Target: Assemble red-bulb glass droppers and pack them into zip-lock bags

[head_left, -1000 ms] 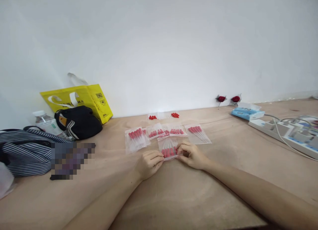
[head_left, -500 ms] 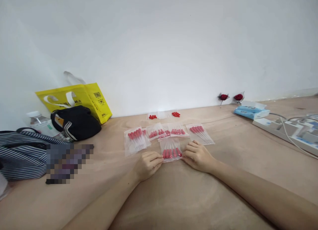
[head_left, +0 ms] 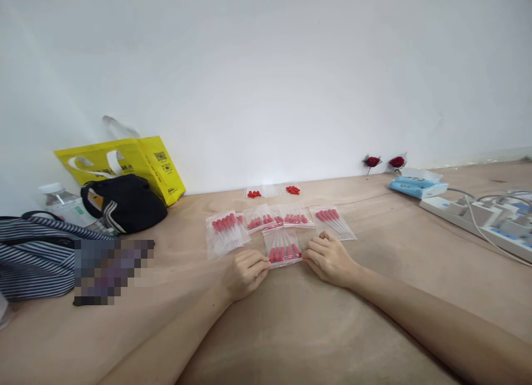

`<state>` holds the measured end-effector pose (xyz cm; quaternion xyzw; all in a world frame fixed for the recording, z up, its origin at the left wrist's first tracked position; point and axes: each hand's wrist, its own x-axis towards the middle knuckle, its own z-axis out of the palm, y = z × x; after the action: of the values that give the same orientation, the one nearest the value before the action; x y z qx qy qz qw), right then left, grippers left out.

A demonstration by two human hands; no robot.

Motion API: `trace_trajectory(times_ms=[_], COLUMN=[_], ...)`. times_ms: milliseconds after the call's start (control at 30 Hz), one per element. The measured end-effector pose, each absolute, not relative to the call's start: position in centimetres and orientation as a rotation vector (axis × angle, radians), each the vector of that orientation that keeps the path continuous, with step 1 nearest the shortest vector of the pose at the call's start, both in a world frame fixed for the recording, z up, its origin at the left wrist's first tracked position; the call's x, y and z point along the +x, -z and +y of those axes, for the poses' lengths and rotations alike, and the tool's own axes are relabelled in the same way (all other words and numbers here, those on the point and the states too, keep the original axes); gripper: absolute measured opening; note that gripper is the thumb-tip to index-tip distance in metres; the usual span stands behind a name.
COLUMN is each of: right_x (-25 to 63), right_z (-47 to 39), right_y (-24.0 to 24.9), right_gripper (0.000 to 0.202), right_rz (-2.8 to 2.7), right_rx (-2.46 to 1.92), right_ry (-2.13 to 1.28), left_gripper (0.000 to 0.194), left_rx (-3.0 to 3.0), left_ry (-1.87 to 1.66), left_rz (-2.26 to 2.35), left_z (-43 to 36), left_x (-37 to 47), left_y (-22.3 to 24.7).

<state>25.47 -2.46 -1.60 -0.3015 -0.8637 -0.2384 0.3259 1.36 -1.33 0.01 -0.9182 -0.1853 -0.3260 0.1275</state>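
A clear zip bag holding several red-tipped white sticks lies on the table in front of me, its red tips toward me. My left hand pinches its near left corner. At its near right corner, my right hand has its fingers curled and closed on the edge. Beyond my hands lie more clear bags of red-tipped sticks: a left bag, overlapping middle bags and a right bag.
Small red pieces lie in clear bags by the wall. At left are a yellow bag, a black pouch, a bottle and striped cloth. Red roses, a blue tissue pack and a power strip are at right.
The whole view has shifted slightly. The near bag's far end looks a little raised or shifted away from me, while both hands keep their hold on its near corners.
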Motion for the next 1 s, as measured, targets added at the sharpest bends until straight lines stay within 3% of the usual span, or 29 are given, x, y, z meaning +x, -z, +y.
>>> trace_trajectory(times_ms=[200, 1000], right_x=[26.4, 25.6], right_z=[-2.2, -1.5], right_y=[1.7, 2.2], right_gripper=[0.016, 0.013], right_rz=[-2.243, -2.265], right_rx=[-0.721, -0.561], right_ry=[0.723, 0.754], left_gripper=[0.015, 0.009], left_rx=[-2.677, -2.611], left_ry=[1.054, 1.086], left_rz=[-0.558, -0.405], left_z=[-1.3, -0.5], left_x=[1.3, 2.0], left_y=[0.2, 0.5])
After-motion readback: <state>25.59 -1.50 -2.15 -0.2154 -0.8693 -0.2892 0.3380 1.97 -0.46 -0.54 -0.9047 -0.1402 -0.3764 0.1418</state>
